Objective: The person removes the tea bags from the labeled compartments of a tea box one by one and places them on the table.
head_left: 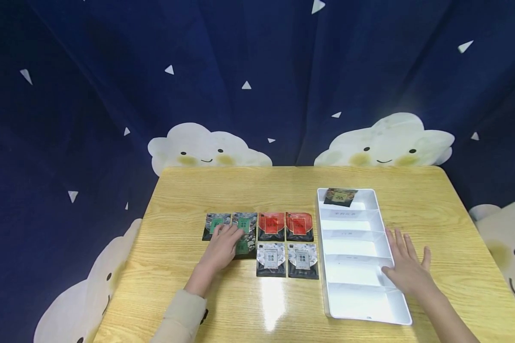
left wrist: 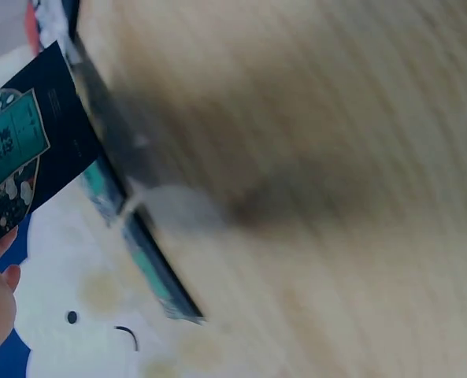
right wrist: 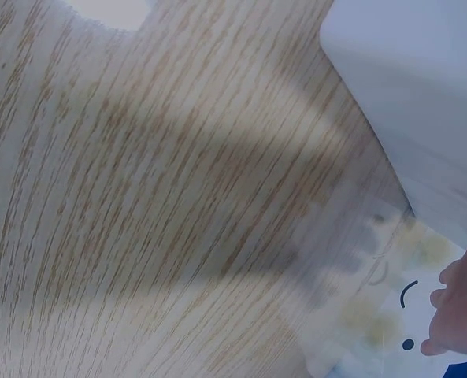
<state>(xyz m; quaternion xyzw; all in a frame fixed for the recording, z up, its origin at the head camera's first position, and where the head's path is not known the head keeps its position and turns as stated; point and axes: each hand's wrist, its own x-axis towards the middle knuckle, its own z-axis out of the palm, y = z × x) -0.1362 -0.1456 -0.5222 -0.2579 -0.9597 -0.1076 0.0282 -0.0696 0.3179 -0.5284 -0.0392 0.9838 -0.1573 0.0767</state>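
My left hand [head_left: 221,245] pinches a dark sachet with a green label [left wrist: 68,150] by its edge; in the left wrist view the sachet is raised off the table. Just beyond it lie two more green-labelled sachets [head_left: 245,222], side by side and partly covered by the fingers. To their right are two red sachets [head_left: 299,226], with two white-and-black sachets [head_left: 271,259] in front of them. My right hand [head_left: 407,269], fingers spread, touches the right wall of a white divided tray [head_left: 362,305]. A brown-black sachet [head_left: 340,196] leans in the tray's farthest compartment.
Everything is on a light wooden table [head_left: 240,186]. A dark blue curtain [head_left: 283,71] with white triangles and smiling clouds hangs behind and beside it. Low dividers split the tray into several compartments, and its left wall stands close to the red and white sachets.
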